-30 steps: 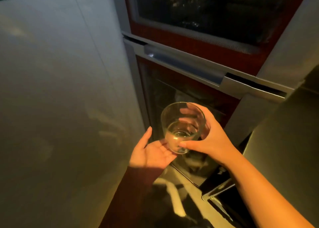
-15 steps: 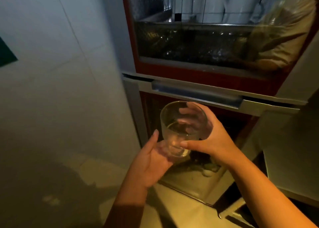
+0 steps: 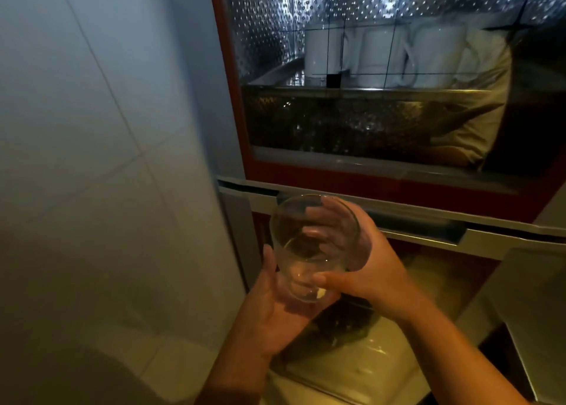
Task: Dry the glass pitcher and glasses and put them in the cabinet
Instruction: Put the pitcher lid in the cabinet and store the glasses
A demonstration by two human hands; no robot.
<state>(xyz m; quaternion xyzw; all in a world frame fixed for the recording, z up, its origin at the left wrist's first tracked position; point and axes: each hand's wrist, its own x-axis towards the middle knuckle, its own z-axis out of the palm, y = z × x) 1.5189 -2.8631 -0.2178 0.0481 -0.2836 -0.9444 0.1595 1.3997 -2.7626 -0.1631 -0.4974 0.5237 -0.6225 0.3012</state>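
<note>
A clear glass is held in both hands in front of the cabinet, level with its silver handle rail and just below its upper glass door. The glass is tilted, its mouth turned up towards the cabinet. The right hand has a firm grip on it, with fingers wrapped round the far side, seen through the glass, and the thumb lying across the near side low down. The left hand cups the base from below, its thumb lying up the side away from the cabinet.

Behind the upper door stand white mugs on a wire rack against dimpled metal. A pale reflection of a person blurs the mugs towards the door's right. The cabinet's lower part, behind the hands, is dim and hard to make out. A tiled wall adjoins the cabinet's left.
</note>
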